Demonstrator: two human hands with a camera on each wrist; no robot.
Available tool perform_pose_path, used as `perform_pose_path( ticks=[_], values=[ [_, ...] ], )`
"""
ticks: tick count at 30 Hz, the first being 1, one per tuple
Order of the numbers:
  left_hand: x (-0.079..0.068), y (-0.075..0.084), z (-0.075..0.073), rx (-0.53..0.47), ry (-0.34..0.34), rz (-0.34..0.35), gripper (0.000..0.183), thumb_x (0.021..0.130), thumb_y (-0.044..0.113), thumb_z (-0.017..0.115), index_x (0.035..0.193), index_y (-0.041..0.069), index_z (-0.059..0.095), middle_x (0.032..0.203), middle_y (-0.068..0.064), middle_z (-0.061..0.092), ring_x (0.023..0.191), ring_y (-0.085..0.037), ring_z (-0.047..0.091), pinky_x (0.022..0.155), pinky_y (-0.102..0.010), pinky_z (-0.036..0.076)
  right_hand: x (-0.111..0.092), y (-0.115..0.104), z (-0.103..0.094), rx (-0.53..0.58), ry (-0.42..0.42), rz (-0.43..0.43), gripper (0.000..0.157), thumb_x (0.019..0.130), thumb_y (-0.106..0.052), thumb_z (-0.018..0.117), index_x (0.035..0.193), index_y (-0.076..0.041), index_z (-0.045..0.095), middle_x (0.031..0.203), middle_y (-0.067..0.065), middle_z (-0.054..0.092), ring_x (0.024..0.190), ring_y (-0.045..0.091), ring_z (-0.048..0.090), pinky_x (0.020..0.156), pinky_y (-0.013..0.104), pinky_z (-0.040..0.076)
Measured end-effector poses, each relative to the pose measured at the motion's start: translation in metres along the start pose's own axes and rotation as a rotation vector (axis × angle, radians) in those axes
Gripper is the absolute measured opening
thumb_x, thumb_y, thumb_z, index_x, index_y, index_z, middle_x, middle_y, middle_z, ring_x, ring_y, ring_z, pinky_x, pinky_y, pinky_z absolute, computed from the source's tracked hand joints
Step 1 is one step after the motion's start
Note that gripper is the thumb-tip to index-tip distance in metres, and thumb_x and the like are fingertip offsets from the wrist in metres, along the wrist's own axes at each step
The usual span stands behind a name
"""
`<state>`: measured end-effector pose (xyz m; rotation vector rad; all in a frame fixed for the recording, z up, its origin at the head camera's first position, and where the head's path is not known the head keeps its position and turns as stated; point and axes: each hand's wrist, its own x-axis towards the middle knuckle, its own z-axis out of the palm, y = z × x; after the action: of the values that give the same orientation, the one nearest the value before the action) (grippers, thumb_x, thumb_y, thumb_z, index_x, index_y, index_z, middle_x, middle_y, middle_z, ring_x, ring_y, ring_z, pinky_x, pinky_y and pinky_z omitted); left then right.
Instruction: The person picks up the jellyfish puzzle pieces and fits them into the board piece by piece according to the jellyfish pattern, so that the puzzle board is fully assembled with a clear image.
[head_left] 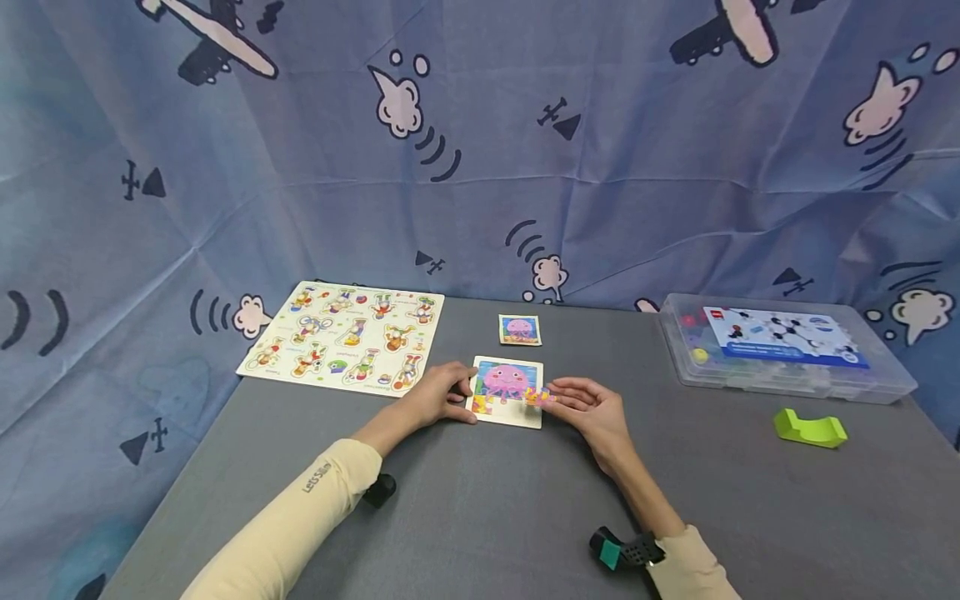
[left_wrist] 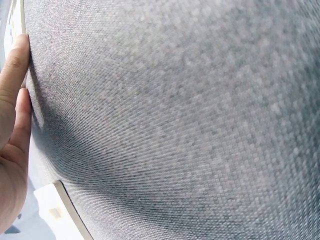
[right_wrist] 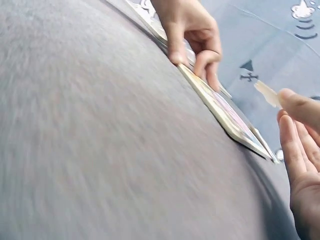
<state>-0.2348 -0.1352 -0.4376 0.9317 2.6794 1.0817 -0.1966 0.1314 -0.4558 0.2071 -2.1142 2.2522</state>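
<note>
A small square jigsaw puzzle board [head_left: 517,414] with a pink octopus picture lies on the grey table, its lower part partly bare and cream-coloured. My left hand [head_left: 438,393] holds the board's left side, its thumb near the lower corner and curled fingers farther up. Over the board's right edge, my right hand [head_left: 592,410] pinches a pink and orange puzzle piece [head_left: 536,397] between thumb and fingers. The right wrist view shows the piece [right_wrist: 268,94] raised off the board [right_wrist: 220,112], its pale side visible. Just behind the board lies a smaller octopus picture card [head_left: 519,330].
A large white board with cartoon animal figures [head_left: 352,337] lies at the back left. At the back right sits a clear plastic box [head_left: 787,346] with a printed label, and in front of it a lime-green curved block [head_left: 810,430]. A blue patterned curtain [head_left: 480,183] hangs behind the table.
</note>
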Motion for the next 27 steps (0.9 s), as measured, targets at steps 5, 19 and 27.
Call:
perform_pose_path(
  ticks=[5, 19, 27],
  values=[
    [0.001, 0.0, 0.001, 0.004, 0.007, -0.002, 0.031, 0.07, 0.013, 0.085, 0.077, 0.001, 0.057, 0.123, -0.021, 0.057, 0.12, -0.033, 0.052, 0.079, -0.019, 0.052, 0.003, 0.003, 0.018, -0.004, -0.012, 0.026, 0.04, 0.075, 0.009, 0.076, 0.11, 0.015, 0.059, 0.107, 0.03, 0.065, 0.082, 0.009, 0.068, 0.075, 0.024, 0.056],
    [0.002, 0.001, 0.0, -0.008, 0.007, 0.002, 0.031, 0.071, 0.012, 0.085, 0.077, 0.0, 0.057, 0.122, -0.021, 0.058, 0.12, -0.034, 0.053, 0.079, -0.017, 0.052, 0.004, 0.003, 0.044, -0.127, -0.022, -0.044, 0.034, 0.072, 0.012, 0.077, 0.103, 0.016, 0.062, 0.098, 0.031, 0.066, 0.081, 0.018, 0.07, 0.069, 0.019, 0.055],
    [0.001, 0.0, 0.001, 0.008, 0.004, 0.002, 0.03, 0.072, 0.013, 0.085, 0.078, 0.0, 0.059, 0.117, -0.02, 0.059, 0.114, -0.031, 0.056, 0.079, -0.017, 0.052, 0.007, 0.007, 0.049, -0.334, -0.008, -0.042, 0.033, 0.069, 0.005, 0.082, 0.099, 0.008, 0.069, 0.094, 0.024, 0.07, 0.084, 0.034, 0.07, 0.064, 0.013, 0.052]
  ],
)
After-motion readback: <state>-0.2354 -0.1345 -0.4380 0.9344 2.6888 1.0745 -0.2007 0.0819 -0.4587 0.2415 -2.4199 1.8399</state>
